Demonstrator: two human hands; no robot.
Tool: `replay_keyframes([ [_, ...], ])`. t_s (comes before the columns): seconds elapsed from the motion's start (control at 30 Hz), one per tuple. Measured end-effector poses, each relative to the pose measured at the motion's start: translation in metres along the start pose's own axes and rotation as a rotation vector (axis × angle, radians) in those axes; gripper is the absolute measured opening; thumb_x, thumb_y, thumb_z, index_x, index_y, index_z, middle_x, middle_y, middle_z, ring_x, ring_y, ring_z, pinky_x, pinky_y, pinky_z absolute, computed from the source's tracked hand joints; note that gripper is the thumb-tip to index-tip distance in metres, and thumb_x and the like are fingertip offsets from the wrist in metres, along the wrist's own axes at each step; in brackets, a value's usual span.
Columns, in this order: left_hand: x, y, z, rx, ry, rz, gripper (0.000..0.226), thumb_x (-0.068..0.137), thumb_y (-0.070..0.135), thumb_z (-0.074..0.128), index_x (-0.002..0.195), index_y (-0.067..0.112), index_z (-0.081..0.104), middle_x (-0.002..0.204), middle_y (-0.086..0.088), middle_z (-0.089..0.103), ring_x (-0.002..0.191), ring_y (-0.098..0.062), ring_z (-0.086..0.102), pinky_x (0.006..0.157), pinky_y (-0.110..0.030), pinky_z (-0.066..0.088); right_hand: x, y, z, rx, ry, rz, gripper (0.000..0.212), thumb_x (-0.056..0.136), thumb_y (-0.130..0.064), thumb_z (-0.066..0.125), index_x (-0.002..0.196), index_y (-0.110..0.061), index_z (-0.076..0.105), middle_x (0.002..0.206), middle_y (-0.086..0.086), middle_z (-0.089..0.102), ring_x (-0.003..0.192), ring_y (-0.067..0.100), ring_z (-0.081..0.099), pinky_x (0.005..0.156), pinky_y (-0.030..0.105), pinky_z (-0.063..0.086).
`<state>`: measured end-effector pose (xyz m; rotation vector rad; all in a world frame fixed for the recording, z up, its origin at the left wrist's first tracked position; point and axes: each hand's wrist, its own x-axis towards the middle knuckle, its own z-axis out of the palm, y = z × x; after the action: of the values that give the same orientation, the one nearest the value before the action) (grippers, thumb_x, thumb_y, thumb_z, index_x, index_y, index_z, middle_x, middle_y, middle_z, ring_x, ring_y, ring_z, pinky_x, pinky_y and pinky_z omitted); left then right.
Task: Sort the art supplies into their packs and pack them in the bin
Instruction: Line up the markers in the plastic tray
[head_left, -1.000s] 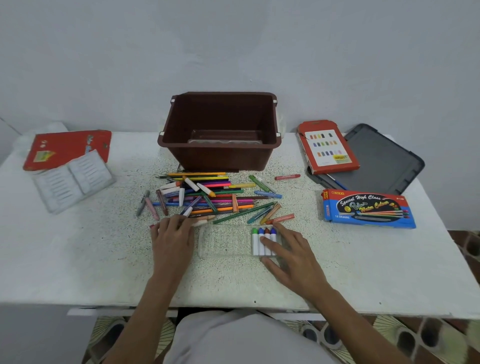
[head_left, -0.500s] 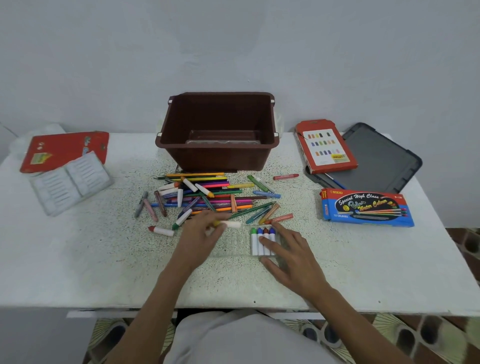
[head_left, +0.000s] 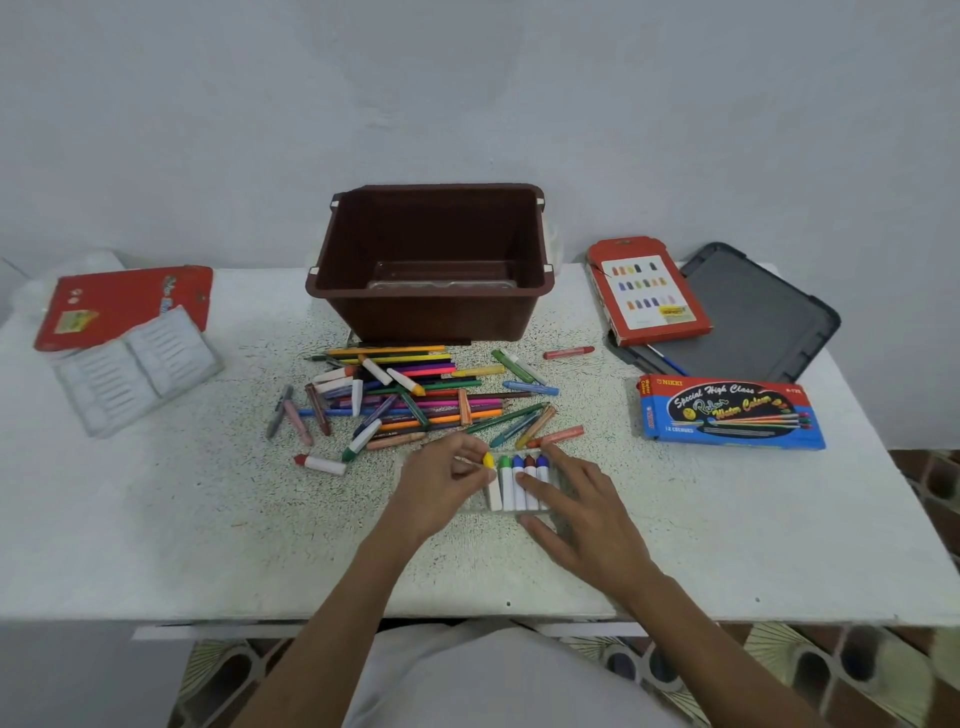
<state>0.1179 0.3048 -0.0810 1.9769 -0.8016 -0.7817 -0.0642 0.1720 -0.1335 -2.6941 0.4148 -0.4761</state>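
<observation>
A clear plastic tray (head_left: 555, 508) lies at the table's front middle with several white-bodied crayons (head_left: 519, 480) side by side in it. My left hand (head_left: 441, 486) pinches a yellow-tipped crayon (head_left: 490, 475) and holds it at the left end of that row. Fingers of my right hand (head_left: 582, 512) lie straight on the tray and on the crayon bodies. Behind them spreads a pile of loose pencils, markers and crayons (head_left: 415, 397). A brown bin (head_left: 434, 262) stands at the back, with a clear tray lying in its bottom.
At the left lie a red pack (head_left: 130, 299) and an open clear tray (head_left: 135, 371). On the right are a red box (head_left: 647, 291) on a grey lid (head_left: 748, 312) and a blue watercolour pack (head_left: 730, 413). A red-tipped crayon (head_left: 319, 463) lies apart.
My left hand picked a yellow-tipped crayon out of the pile's front edge and carried it right to the row in the tray. My right hand stayed on the tray.
</observation>
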Motion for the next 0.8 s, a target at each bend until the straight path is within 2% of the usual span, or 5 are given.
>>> replay_keyframes([
  [0.17,-0.002,-0.005,0.003,0.213,0.018,0.153,0.033,0.089,0.022,0.07,0.122,0.02,0.066,0.109,0.006,0.061,0.086,0.0,0.063,0.083,-0.024,0.055,0.0,0.0,0.0,-0.003,-0.002,-0.002,0.045,0.095,-0.052,0.056,0.132,-0.027,0.06,0.151,0.006,0.04,0.121,0.025,0.046,0.095,0.04,0.044],
  [0.37,-0.008,-0.019,0.011,0.371,0.049,0.284,0.045,0.093,0.031,0.064,0.135,0.018,0.057,0.108,0.008,0.052,0.102,-0.006,0.051,0.09,-0.021,0.042,0.0,0.0,0.0,-0.005,-0.003,-0.001,0.045,0.095,-0.052,0.054,0.133,-0.028,0.059,0.152,0.006,0.04,0.122,0.025,0.046,0.095,0.039,0.044],
  [0.47,-0.009,-0.024,0.014,0.383,0.061,0.318,0.047,0.092,0.033,0.065,0.135,0.017,0.057,0.11,0.009,0.052,0.106,-0.006,0.05,0.095,-0.021,0.04,0.0,0.0,0.001,-0.006,-0.003,0.001,0.045,0.095,-0.052,0.055,0.133,-0.027,0.059,0.151,0.006,0.04,0.122,0.025,0.046,0.095,0.039,0.044],
  [0.6,-0.008,-0.031,0.019,0.464,0.117,0.367,0.047,0.091,0.044,0.057,0.13,0.018,0.062,0.114,0.007,0.057,0.109,-0.012,0.051,0.097,-0.034,0.039,0.0,0.0,0.0,-0.004,0.0,-0.005,0.045,0.095,-0.051,0.056,0.132,-0.027,0.059,0.151,0.007,0.041,0.122,0.026,0.046,0.095,0.04,0.045],
  [0.8,-0.013,-0.037,0.022,0.618,0.227,0.417,0.047,0.093,0.051,0.044,0.124,0.024,0.066,0.115,0.01,0.061,0.11,-0.011,0.049,0.095,-0.028,0.026,0.0,0.0,0.0,-0.001,-0.003,0.004,0.044,0.094,-0.05,0.057,0.132,-0.027,0.059,0.151,0.006,0.04,0.123,0.026,0.046,0.095,0.042,0.046],
])
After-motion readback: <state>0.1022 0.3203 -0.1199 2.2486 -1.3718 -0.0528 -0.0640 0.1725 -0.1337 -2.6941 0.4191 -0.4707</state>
